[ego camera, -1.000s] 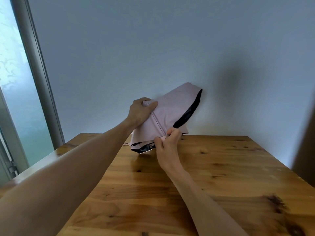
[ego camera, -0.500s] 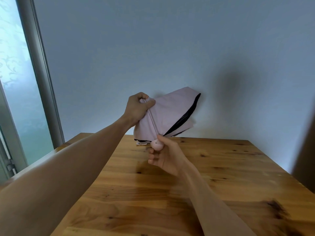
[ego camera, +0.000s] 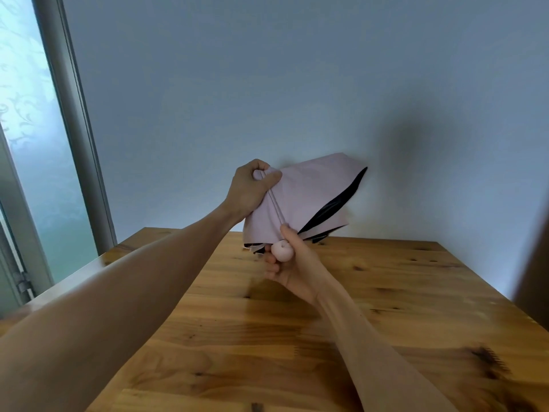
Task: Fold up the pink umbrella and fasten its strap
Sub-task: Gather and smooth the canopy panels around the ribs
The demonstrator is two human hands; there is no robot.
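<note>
Plain blue-grey wall, frosted window (ego camera: 32, 120) on the left, knotty wooden table (ego camera: 386, 292) below. The pink umbrella (ego camera: 306, 197) is held up clear of the table near its far edge, canopy collapsed but loose, dark lining showing. Left hand (ego camera: 252, 188) clenches the bunched top end; right hand (ego camera: 292, 263) wraps the rounded handle (ego camera: 282, 251), probably steadying both ends so the panels can be gathered; strap not visible.

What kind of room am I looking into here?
Probably a home room: a knotty wooden table pushed into the corner of a plain pale wall, with a frosted, patterned window on the left.
</note>
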